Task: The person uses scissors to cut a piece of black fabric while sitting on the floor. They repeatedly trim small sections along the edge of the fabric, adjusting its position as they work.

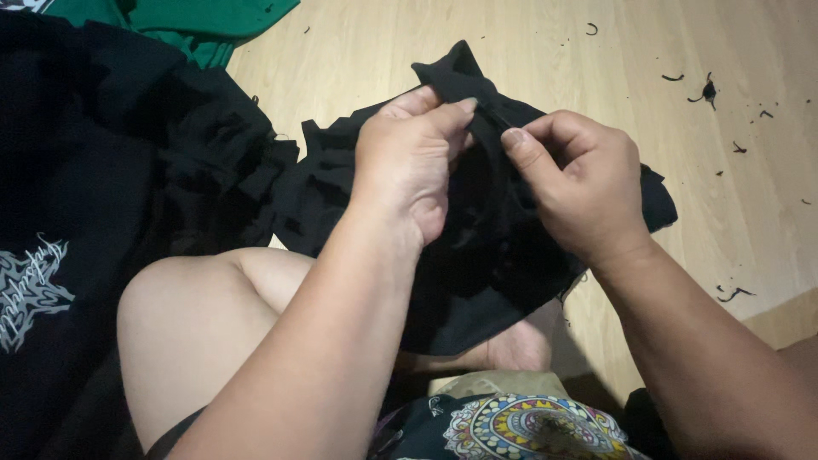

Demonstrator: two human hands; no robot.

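Pale wood floor point(383, 51), dark scraps point(707, 89) scattered.

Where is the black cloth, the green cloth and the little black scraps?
black cloth point(503, 247), head view, lower folds.
green cloth point(196, 21), head view, top-left fold.
black scraps point(707, 88), head view, largest bit on floor.

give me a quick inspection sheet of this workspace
surface: pale wooden floor, person seated on it with a bare knee raised
job's things: black fabric piece, bunched and lifted between both hands
clutter: small dark thread scraps strewn on the floor at right; black garment with pale print at left; green garment at top left
grippers: left hand and right hand each pinch the fabric's upper edge, close together
cables: nothing seen
surroundings: patterned multicoloured cloth at the bottom edge; the rest is out of view
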